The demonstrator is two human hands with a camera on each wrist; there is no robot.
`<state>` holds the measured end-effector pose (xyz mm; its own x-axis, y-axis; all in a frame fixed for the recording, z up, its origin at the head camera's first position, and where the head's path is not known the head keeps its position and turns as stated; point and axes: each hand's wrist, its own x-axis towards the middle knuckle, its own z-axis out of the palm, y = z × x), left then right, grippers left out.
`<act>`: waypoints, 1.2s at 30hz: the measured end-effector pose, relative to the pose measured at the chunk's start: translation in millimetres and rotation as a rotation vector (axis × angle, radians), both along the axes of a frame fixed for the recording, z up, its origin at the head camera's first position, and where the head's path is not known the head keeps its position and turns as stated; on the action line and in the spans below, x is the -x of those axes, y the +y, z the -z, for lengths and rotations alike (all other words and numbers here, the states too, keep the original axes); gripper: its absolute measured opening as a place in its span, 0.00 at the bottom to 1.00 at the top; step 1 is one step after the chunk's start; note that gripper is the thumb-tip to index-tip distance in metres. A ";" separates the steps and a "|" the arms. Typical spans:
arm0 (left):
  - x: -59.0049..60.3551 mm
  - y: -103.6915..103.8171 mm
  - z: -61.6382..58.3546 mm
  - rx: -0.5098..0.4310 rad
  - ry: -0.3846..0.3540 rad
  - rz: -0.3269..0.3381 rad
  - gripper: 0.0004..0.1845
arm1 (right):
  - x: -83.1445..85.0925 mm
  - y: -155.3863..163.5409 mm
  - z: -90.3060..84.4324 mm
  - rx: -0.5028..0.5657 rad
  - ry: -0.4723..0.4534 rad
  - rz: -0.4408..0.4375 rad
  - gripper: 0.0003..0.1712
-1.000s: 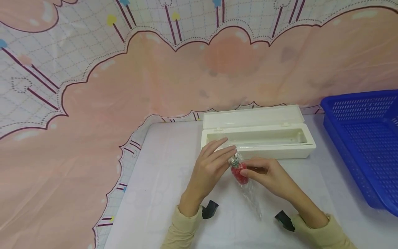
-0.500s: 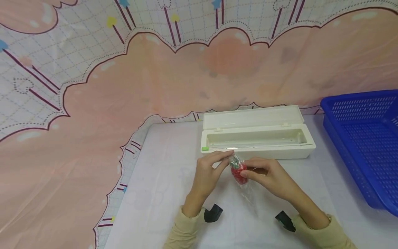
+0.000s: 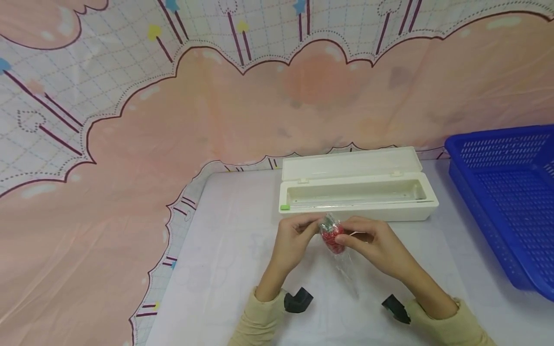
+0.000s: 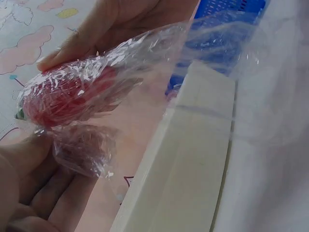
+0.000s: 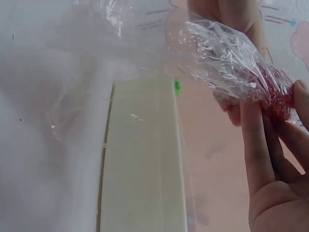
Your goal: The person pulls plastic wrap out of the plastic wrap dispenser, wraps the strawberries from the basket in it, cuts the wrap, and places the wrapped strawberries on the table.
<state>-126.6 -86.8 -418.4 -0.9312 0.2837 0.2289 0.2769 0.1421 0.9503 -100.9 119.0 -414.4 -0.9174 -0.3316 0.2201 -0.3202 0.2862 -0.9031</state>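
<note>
A red strawberry-shaped item (image 3: 332,238) with a green top is wrapped in clear plastic film (image 4: 145,53), whose loose tail hangs down toward the table. My right hand (image 3: 376,245) holds the red body between thumb and fingers. At the green end, my left hand (image 3: 292,240) pinches the film with thumb and fingertips; a crumpled bit of film shows by those fingers in the left wrist view. Just behind both hands lies a long white box (image 3: 368,211), its lid (image 3: 350,163) raised, with a small green piece (image 3: 284,207) at its front left corner.
A blue plastic basket (image 3: 489,216) stands to the right of the box. White cloth (image 3: 225,259) covers the table, and a pink patterned sheet (image 3: 259,115) hangs behind. Black pieces sit at both sleeves.
My left hand has come down from in front of the box, its fingers drawing together onto the film at the green end. The green corner piece came into sight. My right hand stayed nearly still.
</note>
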 end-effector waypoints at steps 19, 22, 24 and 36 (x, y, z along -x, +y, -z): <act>0.2 2.0 2.0 -0.101 -0.028 0.040 0.13 | 0.4 0.2 1.2 0.084 0.022 0.073 0.12; -0.5 4.4 3.1 -0.103 -0.041 0.050 0.15 | 0.3 0.3 0.6 0.081 0.011 0.106 0.13; -1.2 6.0 3.7 -0.107 -0.046 0.055 0.15 | 0.3 0.6 0.3 0.081 0.000 0.128 0.14; -4.8 8.9 2.4 -0.219 -0.174 0.144 0.16 | 1.8 1.7 -0.2 0.109 -0.032 0.199 0.14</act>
